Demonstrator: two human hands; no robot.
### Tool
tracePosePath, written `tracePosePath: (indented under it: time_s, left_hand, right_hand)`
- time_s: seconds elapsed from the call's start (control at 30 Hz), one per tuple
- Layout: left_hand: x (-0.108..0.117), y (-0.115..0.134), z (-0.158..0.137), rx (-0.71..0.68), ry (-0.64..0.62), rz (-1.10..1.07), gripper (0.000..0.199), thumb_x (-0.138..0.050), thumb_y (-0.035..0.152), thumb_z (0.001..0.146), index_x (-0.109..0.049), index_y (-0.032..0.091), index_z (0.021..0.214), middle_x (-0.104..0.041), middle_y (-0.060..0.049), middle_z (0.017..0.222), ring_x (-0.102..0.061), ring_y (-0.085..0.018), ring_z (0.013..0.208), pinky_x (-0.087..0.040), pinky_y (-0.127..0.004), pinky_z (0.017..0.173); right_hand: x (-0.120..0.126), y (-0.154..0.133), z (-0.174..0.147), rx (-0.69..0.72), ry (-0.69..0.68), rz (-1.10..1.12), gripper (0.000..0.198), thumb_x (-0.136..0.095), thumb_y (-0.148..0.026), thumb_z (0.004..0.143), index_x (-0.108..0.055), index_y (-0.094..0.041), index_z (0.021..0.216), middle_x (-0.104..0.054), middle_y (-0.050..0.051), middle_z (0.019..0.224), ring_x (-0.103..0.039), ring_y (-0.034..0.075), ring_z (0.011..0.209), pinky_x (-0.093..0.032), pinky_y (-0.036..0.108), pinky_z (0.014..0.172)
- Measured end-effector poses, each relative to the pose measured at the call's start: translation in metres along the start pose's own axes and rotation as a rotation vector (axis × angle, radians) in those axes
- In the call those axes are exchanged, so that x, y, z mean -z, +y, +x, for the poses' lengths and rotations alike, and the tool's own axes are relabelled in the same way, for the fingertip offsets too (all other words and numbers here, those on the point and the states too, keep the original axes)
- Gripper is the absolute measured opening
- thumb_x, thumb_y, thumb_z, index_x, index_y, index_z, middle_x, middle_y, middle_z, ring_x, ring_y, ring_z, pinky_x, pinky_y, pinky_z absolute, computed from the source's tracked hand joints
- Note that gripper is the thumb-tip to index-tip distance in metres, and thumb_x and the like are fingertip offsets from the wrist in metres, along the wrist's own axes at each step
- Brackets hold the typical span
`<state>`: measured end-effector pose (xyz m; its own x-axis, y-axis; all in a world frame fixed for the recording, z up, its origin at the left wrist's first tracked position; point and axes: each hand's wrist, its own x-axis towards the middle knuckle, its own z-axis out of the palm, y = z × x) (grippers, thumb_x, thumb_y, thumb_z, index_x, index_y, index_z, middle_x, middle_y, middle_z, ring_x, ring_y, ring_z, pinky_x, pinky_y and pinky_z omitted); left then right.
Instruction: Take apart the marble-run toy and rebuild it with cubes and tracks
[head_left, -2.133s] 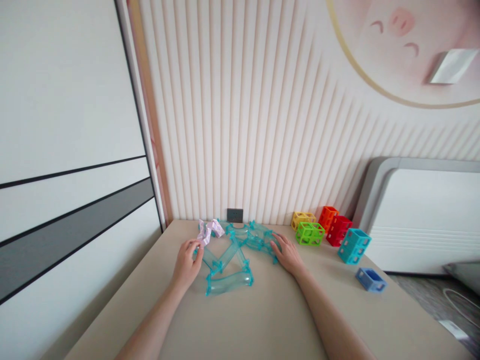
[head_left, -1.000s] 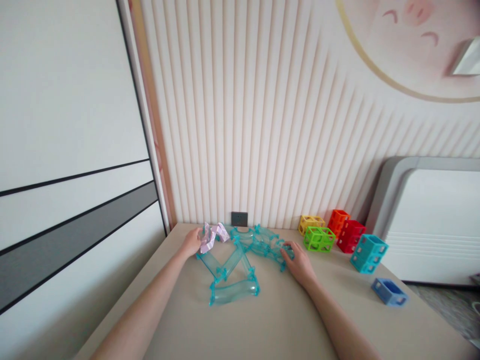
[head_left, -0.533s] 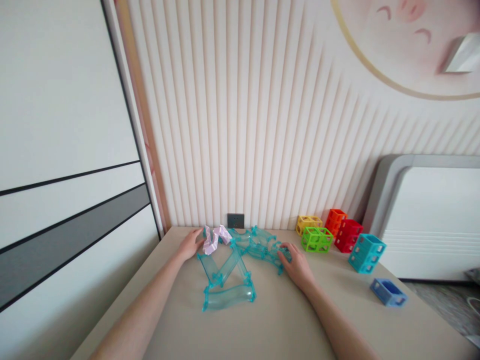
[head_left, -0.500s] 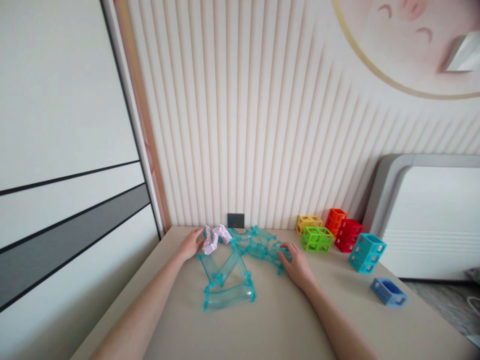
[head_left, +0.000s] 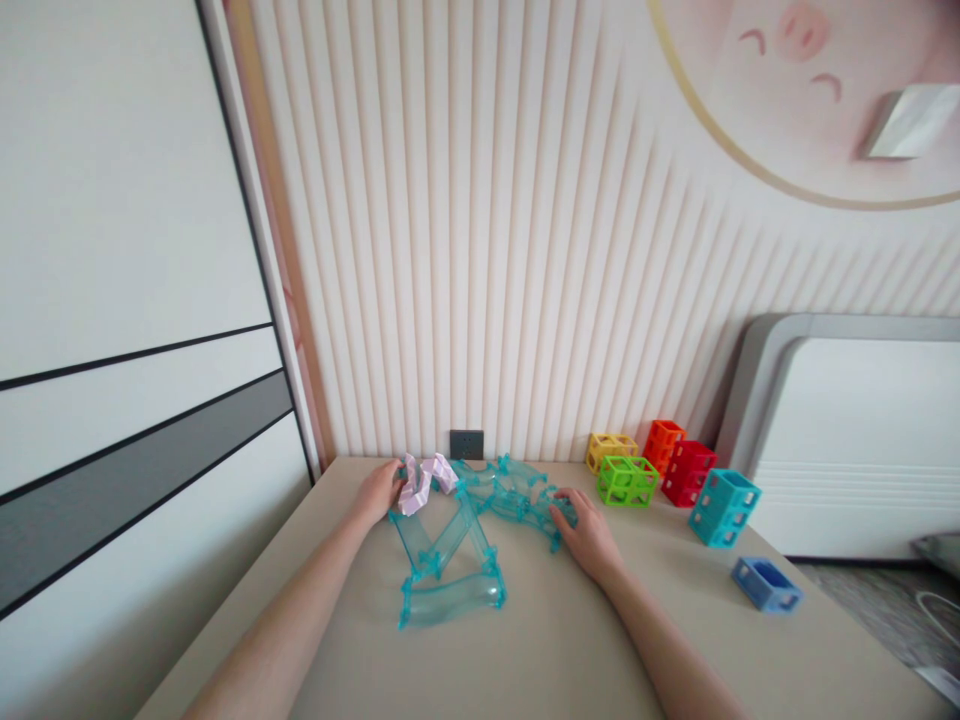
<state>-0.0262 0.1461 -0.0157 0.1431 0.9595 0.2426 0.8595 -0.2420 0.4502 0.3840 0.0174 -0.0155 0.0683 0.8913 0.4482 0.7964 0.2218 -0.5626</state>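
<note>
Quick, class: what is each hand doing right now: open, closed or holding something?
Left hand: beside the pink strip; grip cannot be told.
Right hand: fingers at the teal pieces; grip cannot be told.

Clear, glossy plastic makes up the teal track pieces [head_left: 454,600]; the bench [head_left: 540,650] looks smooth and matt. At four o'clock, the blocks [head_left: 688,474] are plastic too (opaque, though).

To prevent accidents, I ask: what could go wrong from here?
The pink zigzag piece beside the left hand could shift if nudged. The see-through turquoise pieces lie crowded by the right hand, so moving one might drag others. The blue block, near the right edge of the table, might get knocked off.
</note>
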Motion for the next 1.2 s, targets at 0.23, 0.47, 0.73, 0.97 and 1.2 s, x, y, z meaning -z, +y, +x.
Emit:
tracePosePath:
  time_s: [0.23, 0.47, 0.73, 0.97, 1.2]
  left_hand:
    - [0.004, 0.004, -0.003, 0.021, -0.025, 0.122, 0.023, -0.052, 0.014, 0.091, -0.063, 0.022, 0.11, -0.072, -0.008, 0.116, -0.065, -0.022, 0.112, -0.045, -0.032, 0.094]
    - [0.019, 0.01, -0.013, -0.014, -0.04, 0.238, 0.022, -0.049, 0.018, 0.095, -0.065, 0.026, 0.108, -0.072, -0.004, 0.116, -0.065, -0.022, 0.11, -0.044, -0.03, 0.091]
    - [0.032, 0.006, -0.027, 0.03, 0.038, 0.284, 0.027, -0.044, 0.016, 0.096, -0.066, 0.021, 0.11, -0.069, -0.01, 0.117, -0.064, -0.027, 0.111, -0.045, -0.037, 0.093]
    - [0.038, 0.035, -0.042, -0.054, 0.106, 0.133, 0.041, -0.038, 0.042, 0.101, -0.061, 0.02, 0.126, -0.066, -0.011, 0.124, -0.061, -0.024, 0.118, -0.046, -0.035, 0.1]
    - [0.027, 0.054, -0.07, -0.193, -0.002, 0.043, 0.03, -0.067, 0.039, 0.084, -0.072, 0.022, 0.107, -0.074, -0.009, 0.11, -0.066, -0.029, 0.108, -0.05, -0.038, 0.095]
  right_hand:
    - [-0.001, 0.001, 0.0, -0.02, -0.013, 0.009, 0.025, -0.053, -0.041, 0.092, -0.063, -0.023, 0.106, -0.069, 0.009, 0.113, -0.065, 0.027, 0.107, -0.048, 0.04, 0.096]
    - [-0.002, 0.002, 0.0, -0.016, 0.005, 0.004, 0.025, -0.053, -0.041, 0.091, -0.065, -0.024, 0.105, -0.069, 0.008, 0.111, -0.067, 0.026, 0.105, -0.049, 0.039, 0.093]
    - [-0.002, 0.003, 0.0, -0.023, -0.027, -0.003, 0.026, -0.052, -0.042, 0.092, -0.063, -0.024, 0.107, -0.068, 0.009, 0.113, -0.065, 0.027, 0.107, -0.048, 0.04, 0.094]
    - [-0.003, 0.004, 0.001, -0.005, -0.005, 0.015, 0.026, -0.052, -0.042, 0.092, -0.063, -0.024, 0.106, -0.069, 0.009, 0.111, -0.067, 0.026, 0.104, -0.049, 0.039, 0.094]
    - [-0.003, 0.003, 0.001, -0.01, 0.006, 0.011, 0.025, -0.053, -0.041, 0.09, -0.064, -0.024, 0.105, -0.069, 0.008, 0.11, -0.068, 0.026, 0.102, -0.05, 0.038, 0.093]
